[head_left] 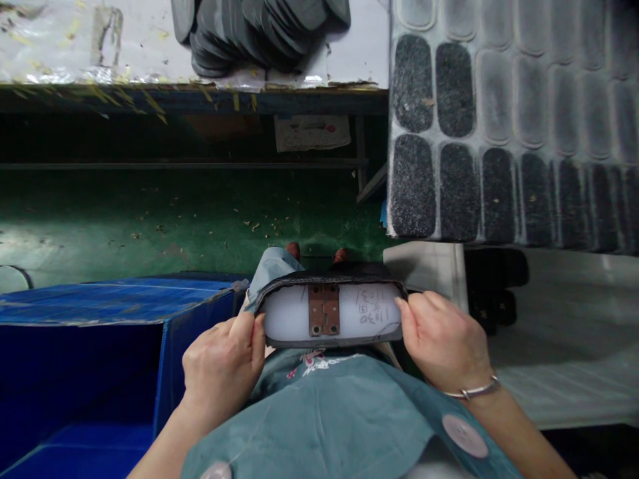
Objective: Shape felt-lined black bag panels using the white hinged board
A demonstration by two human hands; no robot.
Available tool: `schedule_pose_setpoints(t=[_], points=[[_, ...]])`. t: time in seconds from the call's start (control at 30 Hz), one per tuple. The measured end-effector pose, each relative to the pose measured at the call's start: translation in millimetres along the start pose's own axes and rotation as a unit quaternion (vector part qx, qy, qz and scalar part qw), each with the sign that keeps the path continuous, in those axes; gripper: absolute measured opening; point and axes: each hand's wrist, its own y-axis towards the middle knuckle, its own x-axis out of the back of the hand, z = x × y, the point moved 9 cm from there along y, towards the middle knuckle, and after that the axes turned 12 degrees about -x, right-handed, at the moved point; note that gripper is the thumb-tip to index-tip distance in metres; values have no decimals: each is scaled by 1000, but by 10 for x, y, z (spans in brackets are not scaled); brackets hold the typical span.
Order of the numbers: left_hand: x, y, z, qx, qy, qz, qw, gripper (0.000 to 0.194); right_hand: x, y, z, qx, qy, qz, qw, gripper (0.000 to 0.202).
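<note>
In front of my lap is a white rounded block (pixel 284 313) with a brown metal hinge (pixel 324 310) at its middle and handwriting on its right part. A black cover (pixel 344 277), thin and leather-like, runs round the block's edge. My left hand (pixel 224 359) is closed, pinching the cover's rim at the left end between thumb and fingers. At the opposite end, my right hand (pixel 444 339), with a bracelet at the wrist, pinches the rim the same way. How far the cover reaches down the block is hidden.
A blue bin (pixel 162 359) stands close on the left. To the right is a panel with dark rounded pads (pixel 413 186), above a pale tray (pixel 564 352) holding black pieces (pixel 499 286). Stacked dark oval pieces (pixel 249 33) lie on the bench (pixel 144 46) ahead, over a green floor (pixel 210 213).
</note>
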Motion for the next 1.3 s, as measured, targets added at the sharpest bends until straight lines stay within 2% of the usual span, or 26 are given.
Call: schedule_pose_setpoints(t=[0.17,0.4,0.77,0.93,1.17,1.3], points=[[-50,35,82,-1,-65,18,998,37,-7,31,-1,5,-9,12,1000,36],[-131,50,224,61,-156,65,984,41,-73,33,-71,-1,9,44,999,36],[18,128,135,0,-87,-13,996,34,-8,37,-41,16,5,27,1000,37],[51,145,151,1,-75,-36,997,35,6,20,-21,24,-8,19,999,38],[76,155,163,8,-70,-42,997,35,25,-3,-13,34,-14,7,999,37],[37,166,123,-2,-72,-12,997,34,5,4,-20,27,-11,17,999,36]])
